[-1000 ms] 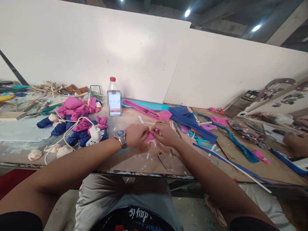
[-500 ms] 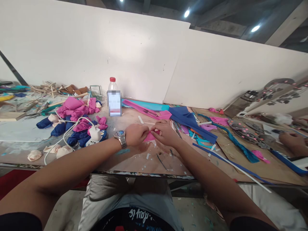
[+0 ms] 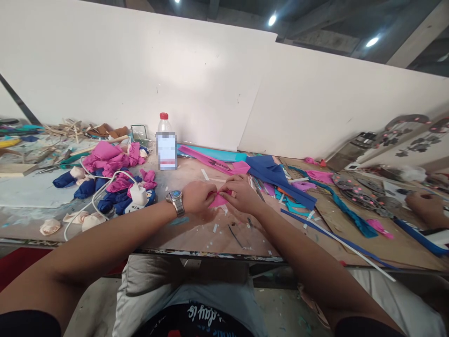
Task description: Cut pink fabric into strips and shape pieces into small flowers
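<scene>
Between my two hands, just above the table, is a small piece of pink crepe paper. My left hand, with a metal watch on the wrist, pinches its left side. My right hand pinches the other side, the fingertips of both hands nearly touching. Part of the paper is hidden behind the fingers. Beyond my hands lies a long pink strip with scissors resting on it. Beside that strip is dark blue crepe paper.
A red-capped bottle stands near the white partition. Left are bundled pink paper pieces, blue bundles and a power strip with a white plug and cable. A white strip overhangs the front edge. Another person's hand is far right.
The pink piece has shifted slightly between my fingertips and looks more tightly pinched in the middle. My arms have stayed almost in place.
</scene>
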{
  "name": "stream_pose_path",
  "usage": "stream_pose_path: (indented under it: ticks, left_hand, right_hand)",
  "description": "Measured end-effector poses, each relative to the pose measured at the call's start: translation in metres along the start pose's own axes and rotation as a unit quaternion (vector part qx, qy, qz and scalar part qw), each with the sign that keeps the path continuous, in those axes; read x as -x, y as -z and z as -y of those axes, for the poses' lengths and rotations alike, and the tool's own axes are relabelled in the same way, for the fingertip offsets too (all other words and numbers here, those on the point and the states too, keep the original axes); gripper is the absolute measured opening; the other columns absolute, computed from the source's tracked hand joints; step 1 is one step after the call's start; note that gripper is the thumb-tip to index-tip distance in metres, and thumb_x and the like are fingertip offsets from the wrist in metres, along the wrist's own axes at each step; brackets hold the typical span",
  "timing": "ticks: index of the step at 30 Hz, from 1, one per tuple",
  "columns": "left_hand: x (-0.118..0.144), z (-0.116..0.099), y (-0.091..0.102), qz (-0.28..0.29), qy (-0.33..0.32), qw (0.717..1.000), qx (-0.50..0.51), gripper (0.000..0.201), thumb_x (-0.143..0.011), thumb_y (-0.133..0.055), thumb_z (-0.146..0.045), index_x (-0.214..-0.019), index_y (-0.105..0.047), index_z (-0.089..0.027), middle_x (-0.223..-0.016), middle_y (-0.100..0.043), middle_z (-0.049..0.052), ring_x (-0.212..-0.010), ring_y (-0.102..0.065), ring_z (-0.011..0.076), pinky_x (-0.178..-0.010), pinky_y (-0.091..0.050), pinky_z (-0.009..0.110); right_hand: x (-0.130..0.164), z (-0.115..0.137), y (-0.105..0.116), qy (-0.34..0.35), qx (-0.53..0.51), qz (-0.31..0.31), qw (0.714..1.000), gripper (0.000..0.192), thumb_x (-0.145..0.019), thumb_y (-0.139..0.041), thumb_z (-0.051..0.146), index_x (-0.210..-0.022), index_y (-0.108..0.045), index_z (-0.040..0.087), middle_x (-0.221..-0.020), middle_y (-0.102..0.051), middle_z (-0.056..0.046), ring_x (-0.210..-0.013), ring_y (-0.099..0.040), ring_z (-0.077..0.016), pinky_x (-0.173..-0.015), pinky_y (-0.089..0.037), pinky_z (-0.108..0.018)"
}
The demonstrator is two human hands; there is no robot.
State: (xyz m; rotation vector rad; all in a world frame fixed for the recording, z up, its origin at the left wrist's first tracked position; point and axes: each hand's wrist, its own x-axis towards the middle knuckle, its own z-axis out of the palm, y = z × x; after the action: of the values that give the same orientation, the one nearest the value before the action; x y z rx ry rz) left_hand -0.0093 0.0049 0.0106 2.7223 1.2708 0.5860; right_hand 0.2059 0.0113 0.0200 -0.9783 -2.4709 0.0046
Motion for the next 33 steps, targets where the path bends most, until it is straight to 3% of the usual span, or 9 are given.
stream_pose_path:
  ticks: [10, 33]
  left_hand:
    - [-0.0006, 0.0003, 0.0001, 0.007, -0.001, 0.999, 0.042, 0.029, -0.093, -0.048, -0.032, -0.082, -0.072, -0.020, -0.074, -0.071, 0.005, -0.069, -0.061, 0.0189, -0.062, -0.032, 0.030]
    - [-0.0026, 0.0030, -0.0010, 0.022, 0.014, 0.993, 0.111, 0.019, -0.086, -0.051, -0.025, -0.077, -0.067, -0.018, -0.070, -0.067, 0.003, -0.064, -0.055, 0.0160, -0.059, -0.030, 0.029]
  right_hand:
    - [0.0001, -0.0017, -0.0007, 0.016, -0.019, 0.005, 1.000, 0.027, -0.099, -0.057, 0.040, -0.089, -0.075, 0.023, -0.085, -0.074, -0.005, -0.094, -0.062, -0.0221, -0.095, -0.030, -0.042]
    - [-0.0006, 0.0009, -0.0004, 0.039, -0.024, -0.030, 0.999, 0.019, -0.096, -0.062, 0.034, -0.086, -0.074, 0.023, -0.079, -0.074, -0.003, -0.090, -0.062, -0.0215, -0.091, -0.031, -0.041]
